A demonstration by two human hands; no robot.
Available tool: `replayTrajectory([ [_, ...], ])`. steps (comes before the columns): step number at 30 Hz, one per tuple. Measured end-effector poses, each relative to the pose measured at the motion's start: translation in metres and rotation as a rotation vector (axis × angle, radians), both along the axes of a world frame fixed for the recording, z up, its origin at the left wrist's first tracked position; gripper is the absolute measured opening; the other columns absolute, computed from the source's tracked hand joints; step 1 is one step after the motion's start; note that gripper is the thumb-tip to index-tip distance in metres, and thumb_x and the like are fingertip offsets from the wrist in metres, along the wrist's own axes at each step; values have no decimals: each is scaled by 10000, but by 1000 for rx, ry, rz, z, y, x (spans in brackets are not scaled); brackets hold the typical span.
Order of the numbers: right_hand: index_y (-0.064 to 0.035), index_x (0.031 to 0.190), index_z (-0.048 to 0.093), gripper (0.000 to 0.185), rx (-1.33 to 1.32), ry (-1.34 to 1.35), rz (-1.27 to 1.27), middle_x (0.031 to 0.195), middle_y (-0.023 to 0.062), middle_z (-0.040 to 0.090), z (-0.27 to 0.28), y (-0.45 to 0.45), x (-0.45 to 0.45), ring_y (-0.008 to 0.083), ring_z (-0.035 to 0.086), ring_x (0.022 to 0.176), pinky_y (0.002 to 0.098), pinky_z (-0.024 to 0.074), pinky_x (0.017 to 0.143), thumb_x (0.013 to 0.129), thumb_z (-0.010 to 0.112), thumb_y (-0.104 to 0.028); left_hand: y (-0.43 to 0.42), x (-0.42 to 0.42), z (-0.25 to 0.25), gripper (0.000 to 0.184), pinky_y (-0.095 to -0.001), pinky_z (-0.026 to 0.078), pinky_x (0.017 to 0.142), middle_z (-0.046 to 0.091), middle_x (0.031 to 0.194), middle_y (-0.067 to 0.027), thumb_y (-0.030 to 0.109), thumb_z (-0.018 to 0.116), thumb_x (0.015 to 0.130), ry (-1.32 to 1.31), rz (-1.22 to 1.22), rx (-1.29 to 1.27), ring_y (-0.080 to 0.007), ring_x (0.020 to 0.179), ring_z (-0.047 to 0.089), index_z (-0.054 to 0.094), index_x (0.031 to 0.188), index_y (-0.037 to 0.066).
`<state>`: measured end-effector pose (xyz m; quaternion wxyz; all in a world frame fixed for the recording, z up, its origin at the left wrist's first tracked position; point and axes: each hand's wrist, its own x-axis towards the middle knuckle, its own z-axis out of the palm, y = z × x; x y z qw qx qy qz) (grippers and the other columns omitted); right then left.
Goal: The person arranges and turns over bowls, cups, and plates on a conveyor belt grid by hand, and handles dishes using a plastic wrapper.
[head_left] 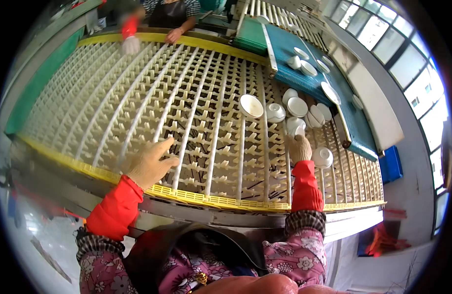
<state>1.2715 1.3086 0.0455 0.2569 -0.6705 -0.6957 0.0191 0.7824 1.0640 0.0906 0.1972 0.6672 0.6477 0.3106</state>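
A pronged, plastic-looking rack (211, 198), edged in ribbed yellow, spans the room; on its left, the left hand (150, 162) hovers empty, thumb and fingers wide apart. Rightward, the nearer right hand (300, 148) curls its knit-gloved fingers against a smooth, round white bowl (297, 130) just beyond them, grip and axis unclear

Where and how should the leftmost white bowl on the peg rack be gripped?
I'd pinch the leftmost bowl by its left rim, thumb inside and fingers beneath, coming from the left with the open left hand. Its mouth faces up toward the camera, exposing the rim, and that side is free, while the neighbouring bowl crowds its right.
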Motion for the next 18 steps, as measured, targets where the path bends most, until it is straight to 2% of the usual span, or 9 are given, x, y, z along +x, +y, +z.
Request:
replayTrajectory([
  [3,18,959,777,463,-218,312,179,829,108,737,17,-30,-27,212,694,742,368,556,729,1009,790,-442,0,7,-20,595,-451,600,979,792,1226,-241,277,866,965,-135,-96,16,-366,1161,775,690,1463,3],
  [5,11,1039,800,448,-441,580,138,910,161,795,21,-39,-48,219,748,837,365,575,743,989,829,-433,-3,13,-19,597,-474,599,943,806,1169,-209,314,879,946,117,-157,60,-377,1091,776,713,1450,40],
  [6,-1,1158,780,336,-562,1025,268,978,125,803,18,-45,-61,205,760,846,344,588,696,995,836,-290,-4,16,-16,598,-508,592,933,812,1161,-183,384,873,942,142,-139,-8,-393,1075,770,737,1438,80],
  [7,-13,1277,745,336,-648,1162,294,1041,139,797,36,-60,-86,259,774,854,366,618,699,1034,799,-238,-5,18,-19,591,-524,590,938,814,1162,-179,429,864,941,191,-137,37,-396,1073,775,750,1422,105],
  [8,-18,1277,743,309,-233,597,698,1055,156,799,39,-57,-98,281,787,875,372,633,722,1048,786,-221,-4,20,-15,597,-521,599,972,815,1197,-194,484,826,960,227,-147,-32,-411,1108,776,754,1424,114],
  [10,-28,1266,739,261,261,22,1051,1067,183,798,40,-51,-129,322,806,929,388,656,762,1048,782,-166,1,20,-9,604,-528,604,992,814,1219,-199,522,800,967,260,-171,-125,-420,1140,776,758,1419,124],
  [14,-18,1274,708,309,312,401,1085,1082,222,796,83,-82,-259,387,816,989,442,682,829,982,810,-28,8,26,0,599,-546,593,981,809,1197,-181,506,809,946,298,-186,-245,-413,1150,767,763,1401,119],
  [15,-11,1269,687,307,484,387,1067,1097,252,796,80,-76,-284,413,821,973,455,689,851,984,802,-12,6,24,2,602,-546,593,990,808,1201,-183,513,801,948,324,-184,-289,-415,1157,765,764,1398,115],
  [18,14,1138,679,86,205,219,1115,1186,193,765,73,-60,-316,301,796,1043,358,666,858,1076,713,-36,4,21,-9,644,-548,592,1019,797,1249,-215,547,806,925,288,-171,-228,-434,1175,762,768,1401,115],
])
